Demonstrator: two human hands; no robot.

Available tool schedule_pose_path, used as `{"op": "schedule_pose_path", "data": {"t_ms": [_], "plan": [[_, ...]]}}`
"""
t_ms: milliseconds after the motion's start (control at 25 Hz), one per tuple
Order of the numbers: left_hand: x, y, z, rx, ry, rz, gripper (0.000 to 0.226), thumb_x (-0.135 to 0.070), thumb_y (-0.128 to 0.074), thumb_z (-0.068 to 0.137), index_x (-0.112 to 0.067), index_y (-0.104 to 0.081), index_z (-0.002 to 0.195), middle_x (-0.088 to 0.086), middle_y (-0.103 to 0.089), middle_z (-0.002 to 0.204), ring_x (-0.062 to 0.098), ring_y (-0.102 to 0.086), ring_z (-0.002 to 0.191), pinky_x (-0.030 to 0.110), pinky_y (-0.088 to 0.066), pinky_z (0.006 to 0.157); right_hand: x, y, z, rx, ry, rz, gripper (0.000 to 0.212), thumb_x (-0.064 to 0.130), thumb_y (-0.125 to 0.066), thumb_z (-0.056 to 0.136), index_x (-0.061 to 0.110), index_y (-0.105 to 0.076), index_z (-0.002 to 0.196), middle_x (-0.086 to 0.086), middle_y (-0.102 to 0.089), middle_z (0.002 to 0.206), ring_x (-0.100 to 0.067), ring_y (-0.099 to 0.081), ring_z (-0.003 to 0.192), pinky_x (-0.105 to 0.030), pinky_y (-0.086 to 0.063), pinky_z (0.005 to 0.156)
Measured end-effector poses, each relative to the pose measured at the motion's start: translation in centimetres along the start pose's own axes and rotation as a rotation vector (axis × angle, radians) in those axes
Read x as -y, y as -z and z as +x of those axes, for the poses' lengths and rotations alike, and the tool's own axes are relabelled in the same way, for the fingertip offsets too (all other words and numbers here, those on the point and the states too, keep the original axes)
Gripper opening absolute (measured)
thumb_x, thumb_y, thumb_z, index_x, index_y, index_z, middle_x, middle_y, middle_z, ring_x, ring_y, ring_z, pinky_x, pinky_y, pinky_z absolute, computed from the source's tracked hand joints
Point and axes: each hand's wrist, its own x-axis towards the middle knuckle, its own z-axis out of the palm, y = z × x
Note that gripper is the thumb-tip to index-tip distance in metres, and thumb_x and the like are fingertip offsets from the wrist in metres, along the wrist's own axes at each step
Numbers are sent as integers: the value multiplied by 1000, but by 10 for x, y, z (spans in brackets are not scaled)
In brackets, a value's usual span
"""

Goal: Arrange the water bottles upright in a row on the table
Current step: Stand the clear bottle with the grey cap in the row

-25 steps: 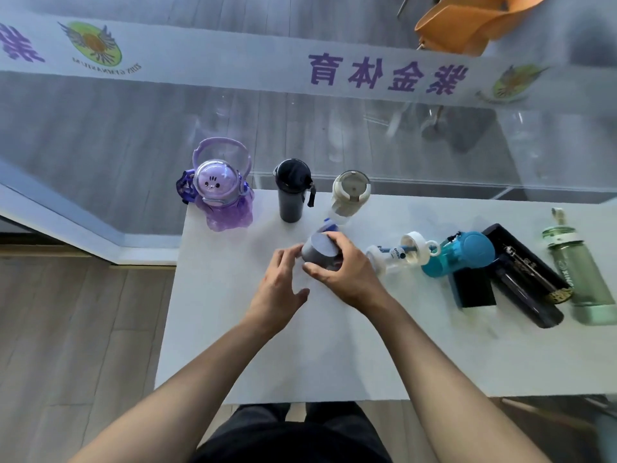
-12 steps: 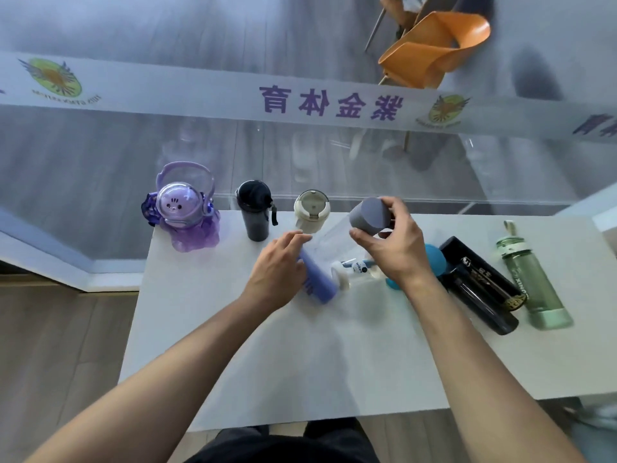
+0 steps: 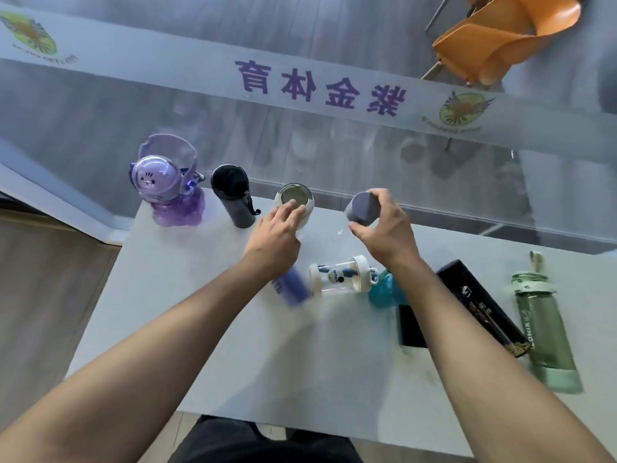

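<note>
So my right hand [image 3: 384, 228] pinches the grey cap [image 3: 362, 208] of a clear bottle [image 3: 293, 289] at frame center, tilted over the table [image 3: 167, 295]; my left hand [image 3: 275, 235] has fingers loosely spread beside it.

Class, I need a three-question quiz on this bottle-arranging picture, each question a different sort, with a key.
1. True or false: the purple cartoon bottle lies on its side.
2. How many bottles stand upright along the table's far edge, untouched by the right hand?
3. The right hand holds a bottle by its: A) grey cap B) strap C) base

Key: 1 false; 2 three; 3 A
</note>
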Motion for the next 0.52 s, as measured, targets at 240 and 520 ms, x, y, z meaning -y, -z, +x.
{"op": "schedule_pose_path", "data": {"t_ms": [240,520], "plan": [[-3,-8,-6,28,69,28,78,-8,-50,87,-26,-18,156,-4,-16,165,26,-19,148,38,-20,119,-18,-3,21,76,17,-24,58,28,-83,73,18,-56,124,-5,-67,112,-25,-61,101,-28,-46,84],[-2,-10,-12,55,77,7,84,-7,-48,86,-31,-10,157,-10,-7,166,24,-20,147,39,-23,118,-21,-11,18,77,-4,-20,56,29,-82,74,22,-55,123,-2,-66,112,-24,-61,102,-35,-51,87]]}}
